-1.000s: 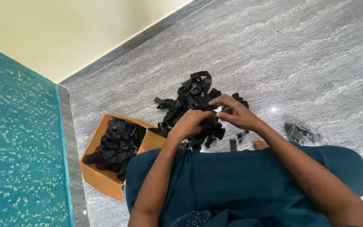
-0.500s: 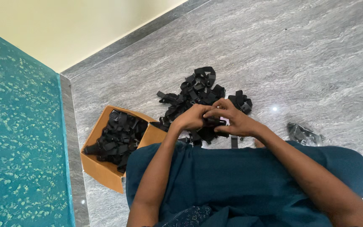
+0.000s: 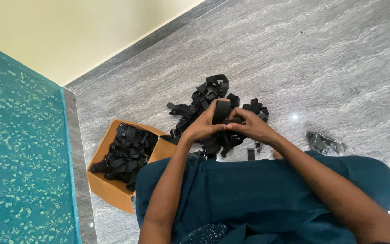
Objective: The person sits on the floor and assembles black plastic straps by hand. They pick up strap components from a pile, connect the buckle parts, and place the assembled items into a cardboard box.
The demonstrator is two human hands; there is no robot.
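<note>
Black webbing strap (image 3: 222,110) pinched between left hand (image 3: 202,127) and right hand (image 3: 250,126), both clamped on it above the strap pile (image 3: 213,101) on the grey marble floor (image 3: 330,63). Likely light, limp, grippy; best held near its plastic buckle end. Open tan cardboard box (image 3: 109,190) left, strap-filled, no label visible. Clear plastic bag (image 3: 323,143) right.

The floor (image 3: 321,58) is polished grey stone, veined and glossy, with bright light spots. The straps (image 3: 204,97) heaped on it look like matt black woven webbing. The box (image 3: 107,187) is plain brown cardboard, matt. A small bag (image 3: 325,143) looks like clear shiny plastic. The garment (image 3: 258,194) over the lap is soft matt teal cloth.
</note>
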